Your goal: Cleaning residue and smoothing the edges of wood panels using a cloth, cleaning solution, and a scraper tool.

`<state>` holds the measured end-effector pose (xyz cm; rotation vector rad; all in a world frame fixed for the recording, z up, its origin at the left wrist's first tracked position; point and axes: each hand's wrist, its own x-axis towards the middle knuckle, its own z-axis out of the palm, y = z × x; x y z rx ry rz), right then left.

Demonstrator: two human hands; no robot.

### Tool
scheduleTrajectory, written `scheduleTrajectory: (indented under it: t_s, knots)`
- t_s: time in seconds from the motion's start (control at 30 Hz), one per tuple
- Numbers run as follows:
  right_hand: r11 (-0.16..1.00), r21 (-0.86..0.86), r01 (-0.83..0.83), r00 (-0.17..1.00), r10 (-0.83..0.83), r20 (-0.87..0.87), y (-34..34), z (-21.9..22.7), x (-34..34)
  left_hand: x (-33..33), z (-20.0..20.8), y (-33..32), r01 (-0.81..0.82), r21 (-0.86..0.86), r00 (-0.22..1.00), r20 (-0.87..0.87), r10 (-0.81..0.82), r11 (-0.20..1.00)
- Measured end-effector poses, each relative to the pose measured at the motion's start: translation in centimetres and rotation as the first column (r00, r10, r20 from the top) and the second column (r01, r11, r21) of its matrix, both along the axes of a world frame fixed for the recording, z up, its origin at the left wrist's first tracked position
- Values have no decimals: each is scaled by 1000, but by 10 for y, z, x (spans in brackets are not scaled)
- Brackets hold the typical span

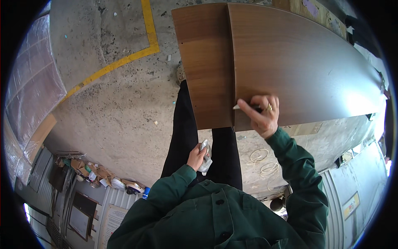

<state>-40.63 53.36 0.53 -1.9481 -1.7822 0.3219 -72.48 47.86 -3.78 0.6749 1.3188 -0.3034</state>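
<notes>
Wearing a green jacket (207, 211) and black trousers (184, 124), a person is standing at the near end of two brown boards. Closest to the body, the left hand (195, 157) is gripping a crumpled whitish cloth (205, 167), its fingers curling round it in front of the thighs, apart from the wood. Farther out and to the right, the right hand (266, 115) is pinching a pen-like tool (236, 107); the fingers are closing over its body and hiding most of it, so only the pale tip is showing clearly.

That tip is pointing left from the grip, and the tool's long axis is lying roughly crosswise to the person. The relation that seems to count is this: the tip is sitting right at the long edge where the wide board (298, 62) is meeting the narrow board (209, 74), and that edge is running away from the body, across the line of the tool. Whether the tip is touching the wood or hovering just above it, one cannot tell. The right hand is being the nearer one to this edge, hanging over the wide board, with the narrow board lying to its left, beyond the tip.

Farther off, a pale coiled cord (270, 163) is lying on the concrete floor (124, 112), a yellow line (149, 23) is crossing it, and a plastic-wrapped bundle (35, 79) is standing at far left.
</notes>
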Motion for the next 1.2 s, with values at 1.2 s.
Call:
scheduleTrajectory:
  t_s: [1.2]
  knots:
    - [970,-228,-87,982,45,-184,-47,23,-35,9,10,8,-51,-25,997,-52,49,998]
